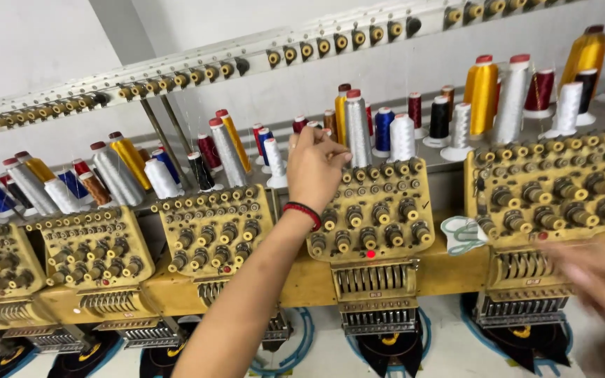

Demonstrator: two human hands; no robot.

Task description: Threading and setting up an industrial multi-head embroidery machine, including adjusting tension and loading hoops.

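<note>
The single head-worn camera looks forward and slightly down from close range, tilted so the row of yellow embroidery heads (369,210) slants up to the right, with the thread rack (260,59) across the top and the person's left hand (314,170) reaching in centrally.

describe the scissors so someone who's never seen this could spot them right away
Start at the long row of yellow embroidery heads studded with round tension knobs. In the gap between the head under the left hand and the next head to its right lie the scissors. Their pale green looped handles are the only non-yellow thing on that ledge.
</note>
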